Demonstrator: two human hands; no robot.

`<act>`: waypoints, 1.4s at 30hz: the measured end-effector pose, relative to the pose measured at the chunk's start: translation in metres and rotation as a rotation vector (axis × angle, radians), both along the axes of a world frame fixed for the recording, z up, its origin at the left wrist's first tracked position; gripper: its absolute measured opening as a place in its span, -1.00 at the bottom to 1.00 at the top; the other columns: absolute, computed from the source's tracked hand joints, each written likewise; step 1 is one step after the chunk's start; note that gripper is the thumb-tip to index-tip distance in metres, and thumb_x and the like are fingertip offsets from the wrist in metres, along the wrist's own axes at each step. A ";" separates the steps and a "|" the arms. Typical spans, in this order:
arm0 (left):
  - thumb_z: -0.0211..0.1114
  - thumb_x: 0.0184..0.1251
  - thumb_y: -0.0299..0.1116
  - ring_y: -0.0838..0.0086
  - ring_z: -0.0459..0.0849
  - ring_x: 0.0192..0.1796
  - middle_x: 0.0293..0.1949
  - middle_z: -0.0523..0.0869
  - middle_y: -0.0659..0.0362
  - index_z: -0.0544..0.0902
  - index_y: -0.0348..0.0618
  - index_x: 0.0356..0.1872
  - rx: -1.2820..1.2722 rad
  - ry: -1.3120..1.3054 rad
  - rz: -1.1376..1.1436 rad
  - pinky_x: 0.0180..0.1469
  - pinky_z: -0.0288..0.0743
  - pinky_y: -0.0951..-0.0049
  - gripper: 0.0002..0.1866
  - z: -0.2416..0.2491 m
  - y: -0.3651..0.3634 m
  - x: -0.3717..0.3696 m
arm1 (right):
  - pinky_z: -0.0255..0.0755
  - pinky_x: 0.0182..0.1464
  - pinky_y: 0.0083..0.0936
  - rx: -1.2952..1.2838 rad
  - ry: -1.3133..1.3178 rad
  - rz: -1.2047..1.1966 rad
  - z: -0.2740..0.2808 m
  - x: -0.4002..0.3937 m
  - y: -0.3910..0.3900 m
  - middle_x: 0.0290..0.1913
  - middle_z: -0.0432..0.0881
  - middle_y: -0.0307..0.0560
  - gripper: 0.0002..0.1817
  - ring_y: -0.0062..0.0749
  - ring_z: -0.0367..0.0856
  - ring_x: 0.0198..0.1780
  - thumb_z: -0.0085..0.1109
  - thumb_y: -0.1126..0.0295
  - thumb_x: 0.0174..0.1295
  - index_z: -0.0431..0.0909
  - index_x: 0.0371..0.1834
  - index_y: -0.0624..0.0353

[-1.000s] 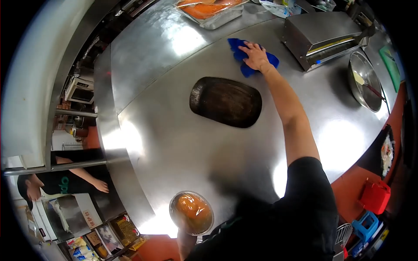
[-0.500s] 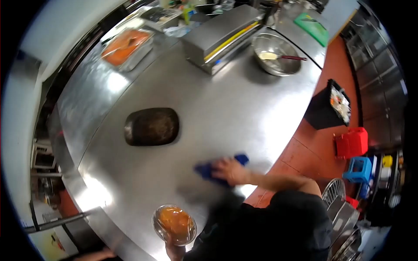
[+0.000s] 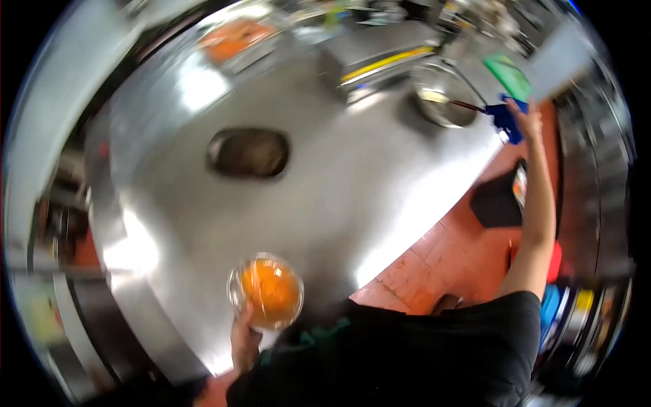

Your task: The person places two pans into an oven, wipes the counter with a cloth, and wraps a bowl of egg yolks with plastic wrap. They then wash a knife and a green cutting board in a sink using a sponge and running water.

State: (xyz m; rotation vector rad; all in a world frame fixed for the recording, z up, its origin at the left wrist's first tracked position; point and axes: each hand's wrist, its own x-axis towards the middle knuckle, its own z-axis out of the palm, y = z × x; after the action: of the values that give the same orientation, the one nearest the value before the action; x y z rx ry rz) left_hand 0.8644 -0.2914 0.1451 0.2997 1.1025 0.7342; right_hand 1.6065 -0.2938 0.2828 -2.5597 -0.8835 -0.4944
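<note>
My left hand grips the rim of a round bowl that holds something orange under shiny clear film. The bowl is at the near side of the steel table. My right arm is stretched far out to the right. In that right hand is a blue cloth, bunched and hanging at the table's right edge. Beside the cloth stands a steel mixing bowl with a dark red-handled spatula resting in it; the handle's end overlaps the cloth in this view.
A dark oblong pan sits on the table's left half. Farther back are a steel box with a yellow strip, a tray of orange food and a green cutting board. A black bin stands on the red floor at the right.
My right hand has gone from the near middle of the table to its far right edge, carrying the cloth. My left hand still holds the film-covered bowl. The view has shifted.
</note>
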 end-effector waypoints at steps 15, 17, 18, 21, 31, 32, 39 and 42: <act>0.22 0.17 -0.29 0.36 0.43 0.10 0.03 0.44 0.05 0.20 -0.27 0.17 0.181 -0.085 0.718 0.14 0.32 0.36 -0.41 0.058 -0.126 -0.086 | 0.13 -0.77 -0.68 -0.005 1.444 0.511 -0.241 -0.429 0.283 -0.59 0.53 -0.01 -0.87 -0.47 0.41 -0.71 -0.07 0.47 0.17 0.42 -0.31 0.31; 0.22 0.17 -0.30 0.37 0.43 0.10 0.03 0.45 0.06 0.21 -0.26 0.17 0.195 -0.092 0.813 0.14 0.32 0.36 -0.42 0.037 -0.121 -0.095 | 0.12 -0.77 -0.67 0.002 1.468 0.572 -0.276 -0.434 0.305 -0.59 0.52 -0.01 -0.87 -0.46 0.41 -0.71 -0.08 0.48 0.17 0.40 -0.28 0.32; 0.22 0.17 -0.30 0.37 0.42 0.10 0.02 0.45 0.07 0.21 -0.24 0.17 0.213 -0.096 0.885 0.15 0.31 0.37 -0.42 0.032 -0.129 -0.102 | 0.11 -0.77 -0.66 0.030 1.497 0.619 -0.270 -0.447 0.305 -0.60 0.52 0.00 -0.86 -0.46 0.42 -0.71 -0.09 0.49 0.18 0.39 -0.26 0.32; 0.22 0.16 -0.30 0.35 0.41 0.11 0.04 0.44 0.07 0.21 -0.21 0.18 0.213 -0.072 0.987 0.16 0.30 0.35 -0.41 0.012 -0.159 -0.133 | 0.16 -0.76 -0.60 -0.040 1.381 0.659 -0.257 -0.507 0.285 -0.60 0.50 -0.01 -0.84 -0.44 0.41 -0.71 -0.11 0.47 0.20 0.35 -0.22 0.34; 0.26 0.13 -0.32 0.38 0.45 0.08 0.05 0.46 0.07 0.22 -0.25 0.18 0.368 -0.016 1.284 0.13 0.33 0.39 -0.39 0.000 -0.269 -0.284 | 0.41 -0.45 -0.54 -0.322 1.915 0.525 -0.276 -0.652 0.207 -0.39 0.53 -0.02 -0.73 -0.42 0.47 -0.45 -0.19 0.33 0.29 0.36 -0.20 0.36; 0.26 0.13 -0.31 0.38 0.44 0.09 0.05 0.45 0.08 0.23 -0.26 0.17 0.354 -0.003 1.301 0.13 0.33 0.40 -0.40 0.002 -0.277 -0.300 | 0.45 -0.36 -0.51 -0.220 1.990 0.514 -0.267 -0.666 0.178 -0.32 0.53 0.01 -0.70 -0.36 0.49 -0.37 -0.10 0.29 0.26 0.34 -0.16 0.37; 0.22 0.17 -0.31 0.40 0.40 0.12 0.07 0.45 0.09 0.21 -0.26 0.19 0.362 -0.003 1.299 0.20 0.23 0.38 -0.41 -0.012 -0.268 -0.388 | 0.53 -0.27 -0.41 -0.677 2.112 0.777 -0.224 -0.829 0.037 -0.14 0.56 0.02 -0.56 -0.32 0.59 -0.20 0.00 0.03 0.19 0.38 -0.08 0.17; 0.21 0.18 -0.33 0.38 0.41 0.12 0.07 0.44 0.08 0.21 -0.27 0.18 0.338 -0.068 1.284 0.19 0.24 0.38 -0.42 0.015 -0.239 -0.420 | 0.48 -0.19 -0.37 -0.776 1.864 1.277 -0.169 -0.948 -0.001 -0.03 0.49 0.07 -0.57 -0.27 0.52 -0.07 -0.14 0.10 0.28 0.29 0.07 0.18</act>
State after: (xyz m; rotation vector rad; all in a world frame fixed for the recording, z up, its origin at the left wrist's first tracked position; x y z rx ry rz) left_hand 0.4445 -0.5309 0.1597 -0.2100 1.0252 2.0578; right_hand 0.6588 -0.2951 0.1139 -1.0711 -1.4162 2.3156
